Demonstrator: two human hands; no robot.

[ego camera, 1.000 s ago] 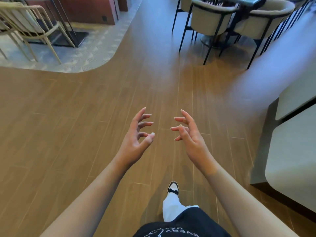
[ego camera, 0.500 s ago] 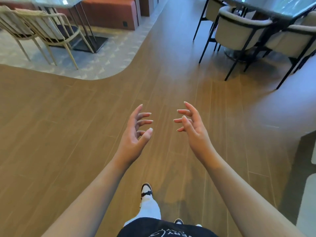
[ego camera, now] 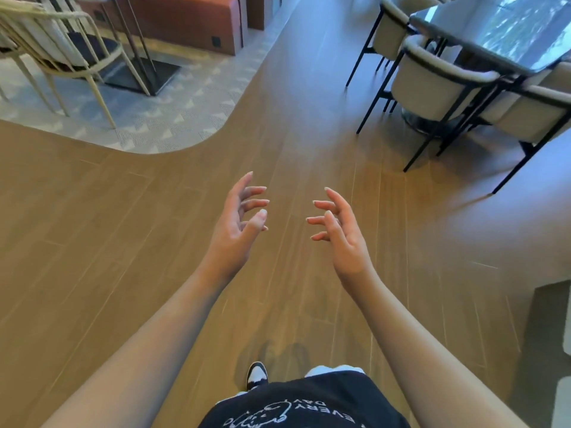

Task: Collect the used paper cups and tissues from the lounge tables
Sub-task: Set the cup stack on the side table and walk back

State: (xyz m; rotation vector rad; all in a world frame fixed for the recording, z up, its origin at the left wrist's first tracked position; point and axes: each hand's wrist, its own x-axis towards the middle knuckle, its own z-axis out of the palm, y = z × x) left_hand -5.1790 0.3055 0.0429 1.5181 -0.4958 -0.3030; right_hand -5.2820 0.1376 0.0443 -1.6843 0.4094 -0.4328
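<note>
Here the fingers (ego camera: 247, 200) of the left hand (ego camera: 236, 230) and those of the right hand (ego camera: 343, 233) are spread and loosely bent, palms facing each other, holding nothing. No paper cup or tissue shows anywhere near them; below is only wooden floor (ego camera: 123, 242). Well ahead and to the right of the fingers stands a dark glossy surface (ego camera: 482, 35) ringed by cream chairs (ego camera: 432, 88); nothing on it can be made out. Cups would likely be light and crushable, best held round the side wall; tissues soft, best pinched.
</note>
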